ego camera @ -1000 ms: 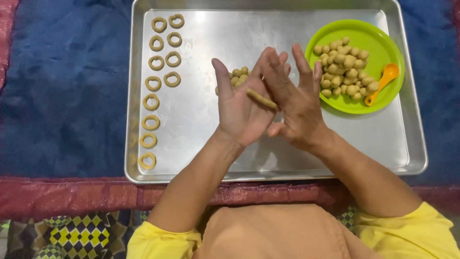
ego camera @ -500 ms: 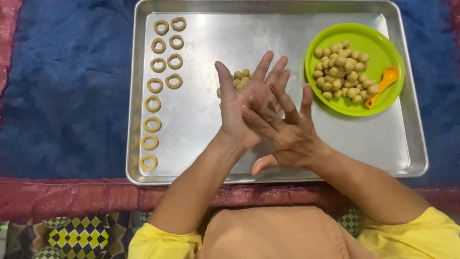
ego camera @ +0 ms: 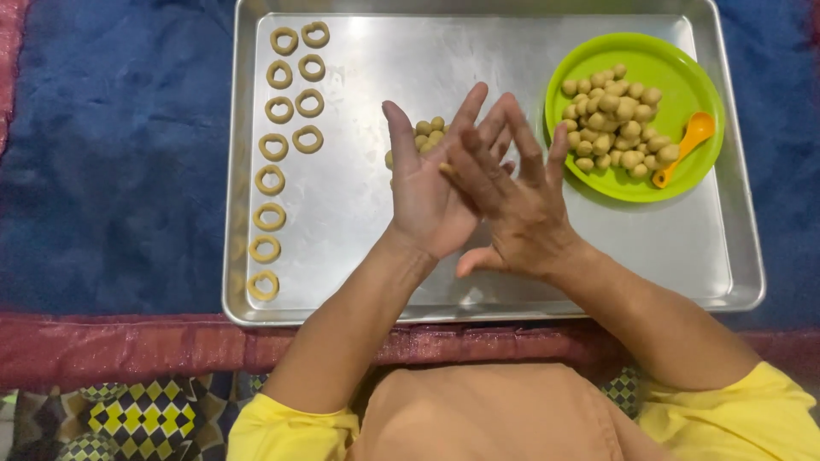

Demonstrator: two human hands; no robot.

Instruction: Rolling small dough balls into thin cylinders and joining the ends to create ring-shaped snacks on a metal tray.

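Observation:
My left hand (ego camera: 424, 201) is held palm up over the middle of a metal baking tray (ego camera: 359, 222). My right hand (ego camera: 523, 218) lies flat across it, fingers spread. A thin roll of tan dough (ego camera: 445, 169) is pressed between the two palms, and only its tip shows. Just beyond my fingers, a small pile of dough balls (ego camera: 429, 130) sits on the tray. Two columns of dough rings (ego camera: 275, 147) run along the tray's left side.
A green plate (ego camera: 683, 72) heaped with dough balls (ego camera: 611, 119) rests at the tray's right, with an orange spoon (ego camera: 686, 143) on it. The tray lies on blue cloth (ego camera: 111, 154) with a red border (ego camera: 111, 350) at the near edge.
My right hand has slid back and then forward over my left palm, rolling the dough. The dough roll, plainly visible a second ago, is now almost covered.

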